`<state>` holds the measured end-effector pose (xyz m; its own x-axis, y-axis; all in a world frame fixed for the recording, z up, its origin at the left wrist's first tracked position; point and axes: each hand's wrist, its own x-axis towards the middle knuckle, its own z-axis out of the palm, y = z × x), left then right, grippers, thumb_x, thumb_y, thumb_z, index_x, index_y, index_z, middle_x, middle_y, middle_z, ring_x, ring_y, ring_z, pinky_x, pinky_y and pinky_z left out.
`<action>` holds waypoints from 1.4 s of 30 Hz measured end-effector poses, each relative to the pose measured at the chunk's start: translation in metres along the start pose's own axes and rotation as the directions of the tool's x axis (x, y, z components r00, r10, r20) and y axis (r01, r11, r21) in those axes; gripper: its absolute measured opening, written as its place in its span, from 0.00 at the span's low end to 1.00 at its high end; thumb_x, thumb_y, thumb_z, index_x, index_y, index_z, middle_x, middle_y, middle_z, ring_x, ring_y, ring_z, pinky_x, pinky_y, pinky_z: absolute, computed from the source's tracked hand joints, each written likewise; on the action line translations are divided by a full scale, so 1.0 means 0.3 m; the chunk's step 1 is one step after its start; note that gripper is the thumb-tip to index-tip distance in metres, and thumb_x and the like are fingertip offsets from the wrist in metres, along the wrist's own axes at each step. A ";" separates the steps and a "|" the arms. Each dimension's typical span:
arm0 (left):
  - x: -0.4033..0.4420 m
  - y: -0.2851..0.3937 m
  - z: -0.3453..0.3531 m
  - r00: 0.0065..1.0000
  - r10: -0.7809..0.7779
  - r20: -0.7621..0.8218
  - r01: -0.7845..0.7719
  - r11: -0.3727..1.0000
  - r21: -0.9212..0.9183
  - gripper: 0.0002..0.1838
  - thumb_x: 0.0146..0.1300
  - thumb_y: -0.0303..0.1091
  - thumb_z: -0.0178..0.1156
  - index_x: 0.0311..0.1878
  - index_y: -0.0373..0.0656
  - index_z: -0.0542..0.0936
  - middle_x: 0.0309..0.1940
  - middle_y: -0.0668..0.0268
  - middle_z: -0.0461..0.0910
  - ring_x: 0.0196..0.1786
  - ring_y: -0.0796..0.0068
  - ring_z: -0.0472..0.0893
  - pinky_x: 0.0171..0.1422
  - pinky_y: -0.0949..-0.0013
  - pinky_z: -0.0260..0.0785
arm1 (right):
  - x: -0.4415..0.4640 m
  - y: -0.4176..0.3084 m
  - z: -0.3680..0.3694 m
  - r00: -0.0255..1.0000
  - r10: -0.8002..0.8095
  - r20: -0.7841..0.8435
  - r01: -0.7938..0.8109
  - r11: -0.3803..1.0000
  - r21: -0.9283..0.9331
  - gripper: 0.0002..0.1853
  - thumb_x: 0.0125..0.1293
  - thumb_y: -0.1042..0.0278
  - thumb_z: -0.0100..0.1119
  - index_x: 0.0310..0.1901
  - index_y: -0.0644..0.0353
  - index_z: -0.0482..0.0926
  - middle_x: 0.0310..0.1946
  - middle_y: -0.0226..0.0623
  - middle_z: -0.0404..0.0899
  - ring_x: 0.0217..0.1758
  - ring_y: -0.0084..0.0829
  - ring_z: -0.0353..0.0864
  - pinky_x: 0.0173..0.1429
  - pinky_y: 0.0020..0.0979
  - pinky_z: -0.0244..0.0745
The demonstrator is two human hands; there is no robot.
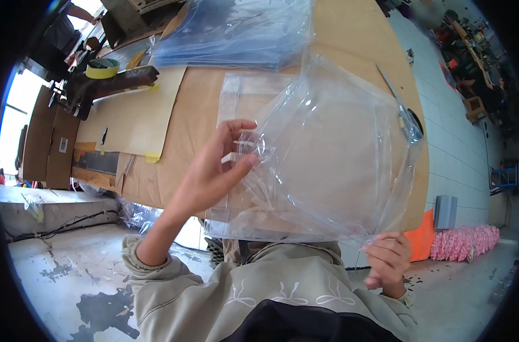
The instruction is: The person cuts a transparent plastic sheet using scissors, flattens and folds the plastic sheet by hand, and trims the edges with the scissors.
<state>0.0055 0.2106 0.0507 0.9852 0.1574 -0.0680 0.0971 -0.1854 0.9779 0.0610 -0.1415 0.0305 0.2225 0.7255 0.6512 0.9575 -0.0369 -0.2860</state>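
A large clear plastic sheet (333, 148), with seam-like strips along it, lies partly raised and creased over the brown-covered table. My left hand (217, 168) has its fingers and thumb curled round a bunched fold at the sheet's left side. Low on the right, my right hand (389, 256) pinches the sheet's near corner close to the table edge. Scissors (391, 85) lie at the table's right edge, their handles partly under the plastic. Behind the sheet rests a stack of bluish clear plastic sheets (236, 37).
A roll of yellow tape (102, 68) sits on a dark tool (114, 85) at the left, by a cream board (137, 117). Cardboard boxes (48, 142) stand beyond. A pink bundle (464, 242) and an orange item (421, 233) are right. Part of another person (60, 31) shows upper left.
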 end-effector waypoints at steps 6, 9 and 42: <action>-0.110 -0.056 0.050 0.990 -0.015 -0.139 0.047 0.972 0.230 0.23 0.64 0.30 0.59 0.61 0.37 0.67 0.57 0.56 0.70 0.36 0.70 0.76 0.39 0.72 0.69 | 0.029 -0.002 -0.027 0.774 0.551 -0.312 -0.454 0.826 0.332 0.20 0.70 0.59 0.44 0.27 0.66 0.74 0.25 0.39 0.80 0.30 0.32 0.80 0.43 0.33 0.77; -0.120 -0.017 0.068 0.996 0.047 -0.078 -0.014 0.925 0.379 0.26 0.61 0.35 0.63 0.61 0.39 0.68 0.58 0.56 0.69 0.34 0.69 0.74 0.36 0.70 0.68 | 0.081 0.085 -0.052 0.578 0.743 -0.338 -0.751 0.646 0.136 0.12 0.69 0.66 0.49 0.39 0.68 0.76 0.43 0.44 0.78 0.48 0.34 0.77 0.54 0.32 0.71; -0.106 -0.105 0.102 0.957 0.213 -0.196 -0.100 0.878 0.467 0.29 0.52 0.36 0.71 0.56 0.36 0.73 0.56 0.56 0.73 0.32 0.78 0.71 0.32 0.77 0.61 | -0.011 0.282 -0.051 0.306 0.901 -0.307 -0.522 0.428 0.738 0.26 0.64 0.80 0.56 0.64 0.72 0.64 0.46 0.34 0.74 0.48 0.17 0.73 0.54 0.17 0.69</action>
<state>-0.0245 0.1817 0.0159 0.9360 0.3010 0.1824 0.0525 -0.6319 0.7732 0.1440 -0.1574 0.0148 0.9874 -0.0224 0.1567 0.1582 0.1125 -0.9810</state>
